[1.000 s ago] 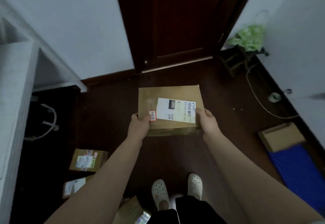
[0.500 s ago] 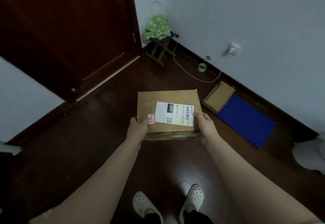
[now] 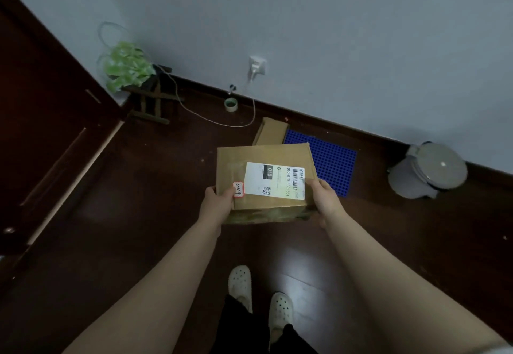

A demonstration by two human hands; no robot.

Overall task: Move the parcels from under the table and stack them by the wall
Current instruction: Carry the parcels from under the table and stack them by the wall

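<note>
I hold a brown cardboard parcel with a white shipping label and a small red-edged sticker in front of me, above the dark floor. My left hand grips its near left corner and my right hand grips its near right edge. Beyond it, a smaller flat cardboard parcel lies on the floor close to the wall, at the left end of a blue grid mat. The table and the other parcels are out of view.
A grey lidded bin stands by the wall at the right. A green plant on a wooden stool sits in the corner next to the dark door. A white cable runs from a wall socket past a tape roll.
My view has swung right, from the door and table to the wall. The parcel stays held in both hands. The mat, the flat parcel and the bin now lie ahead.
</note>
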